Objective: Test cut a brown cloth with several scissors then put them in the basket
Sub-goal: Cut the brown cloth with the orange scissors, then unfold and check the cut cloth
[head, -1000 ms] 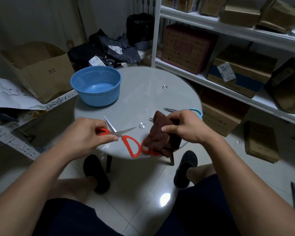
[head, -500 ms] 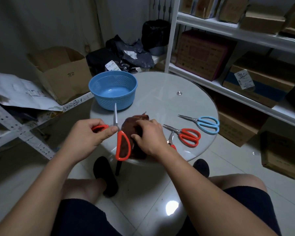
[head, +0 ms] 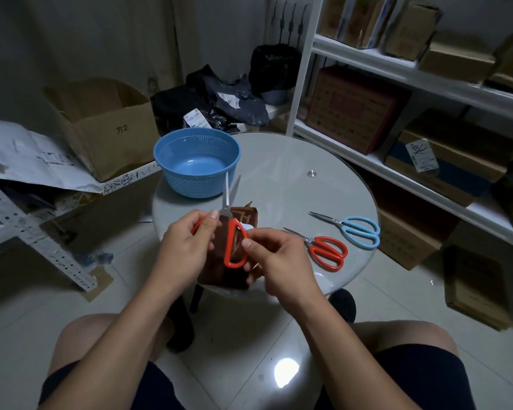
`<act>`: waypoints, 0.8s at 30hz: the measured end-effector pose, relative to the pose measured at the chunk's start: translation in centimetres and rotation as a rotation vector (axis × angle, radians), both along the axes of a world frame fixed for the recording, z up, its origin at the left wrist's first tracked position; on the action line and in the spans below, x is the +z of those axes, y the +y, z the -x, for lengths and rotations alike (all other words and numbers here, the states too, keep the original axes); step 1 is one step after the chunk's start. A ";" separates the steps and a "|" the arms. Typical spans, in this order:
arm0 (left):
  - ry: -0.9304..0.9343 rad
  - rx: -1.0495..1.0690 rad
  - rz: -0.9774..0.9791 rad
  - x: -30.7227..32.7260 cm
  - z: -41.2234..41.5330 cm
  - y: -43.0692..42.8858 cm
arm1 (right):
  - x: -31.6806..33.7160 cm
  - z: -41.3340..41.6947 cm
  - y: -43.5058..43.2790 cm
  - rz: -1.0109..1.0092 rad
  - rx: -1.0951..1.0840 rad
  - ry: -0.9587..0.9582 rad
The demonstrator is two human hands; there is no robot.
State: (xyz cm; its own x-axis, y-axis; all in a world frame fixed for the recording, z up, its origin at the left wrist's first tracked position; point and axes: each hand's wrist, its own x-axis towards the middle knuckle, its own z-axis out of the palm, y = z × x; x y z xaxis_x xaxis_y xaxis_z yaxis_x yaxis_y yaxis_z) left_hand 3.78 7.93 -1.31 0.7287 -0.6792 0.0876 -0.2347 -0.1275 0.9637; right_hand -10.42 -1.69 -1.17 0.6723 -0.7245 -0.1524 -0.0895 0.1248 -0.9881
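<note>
My left hand (head: 187,247) grips a pair of red-handled scissors (head: 234,247) with the blades shut and pointing away toward the blue basket (head: 196,161). My right hand (head: 274,258) touches the scissors' right handle loop with thumb and forefinger, above the brown cloth (head: 234,270), which lies at the near edge of the round glass table (head: 308,179). A second red pair of scissors (head: 323,250) and a blue-handled pair (head: 356,230) lie on the table to the right. The basket holds nothing.
White shelving (head: 397,66) with cardboard boxes runs along the right. An open cardboard box (head: 101,125) and papers sit on a low rack at left. Black bags (head: 219,99) lie behind the table. My knees are below the table's near edge.
The cloth went from my right hand down onto the table edge. The scissors' blades closed and turned upright toward the basket. My right hand moved to the scissors' handle.
</note>
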 end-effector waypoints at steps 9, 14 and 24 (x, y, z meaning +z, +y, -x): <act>0.206 0.037 0.073 0.5 1.2 -1.4 | 0.0 -2.0 -0.8 -0.084 -0.035 -0.045; 0.092 -0.018 -0.065 2.7 -3.7 -2.7 | 1.5 -5.3 -4.0 -0.074 -0.074 -0.075; -0.057 0.171 -0.400 5.9 -15.0 -10.9 | 1.6 -8.7 -7.6 -0.239 -0.066 -0.014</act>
State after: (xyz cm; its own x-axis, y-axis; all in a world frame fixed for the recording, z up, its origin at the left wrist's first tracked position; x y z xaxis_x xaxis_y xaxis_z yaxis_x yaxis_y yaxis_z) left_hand 18.79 -2.93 4.57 0.8350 -0.5383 -0.1141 -0.2297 -0.5294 0.8167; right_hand -1.72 -9.30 0.43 0.6281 -0.7112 -0.3156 -0.0598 0.3602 -0.9309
